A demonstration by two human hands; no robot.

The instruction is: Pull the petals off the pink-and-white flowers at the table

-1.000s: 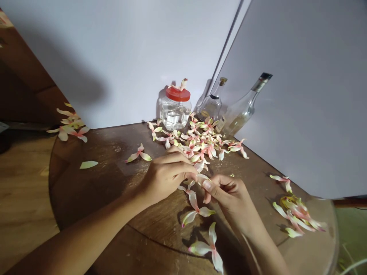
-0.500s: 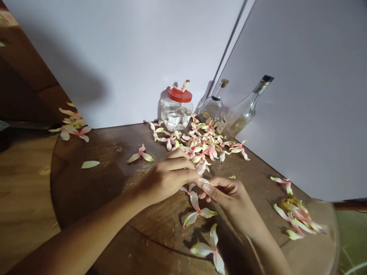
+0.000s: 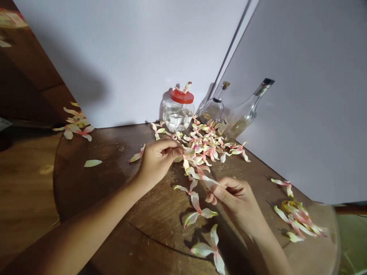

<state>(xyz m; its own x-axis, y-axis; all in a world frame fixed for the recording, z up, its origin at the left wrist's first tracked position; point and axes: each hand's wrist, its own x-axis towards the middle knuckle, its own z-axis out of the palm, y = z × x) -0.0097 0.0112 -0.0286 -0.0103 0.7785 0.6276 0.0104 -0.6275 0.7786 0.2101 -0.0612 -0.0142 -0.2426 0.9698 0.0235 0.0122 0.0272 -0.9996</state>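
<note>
My left hand (image 3: 157, 158) is closed in a pinch on a pink and cream artificial flower (image 3: 187, 152) at the near edge of a heap of flowers (image 3: 206, 144). A chain of linked flowers (image 3: 197, 173) runs from that pinch down to my right hand (image 3: 233, 198), whose fingers are closed on its lower end. Both hands hover over a round brown wooden table (image 3: 114, 191). More flowers of the chain (image 3: 197, 208) trail on the table below my hands.
A clear jar with a red lid (image 3: 178, 110) and two glass bottles (image 3: 242, 112) stand against the white wall at the back. Loose flowers lie at the left edge (image 3: 75, 124), at the right edge (image 3: 298, 219) and near the front (image 3: 210, 250).
My left hand has moved up and away from my right hand toward the heap, stretching the flower chain between them. My right hand stayed nearly in place.
</note>
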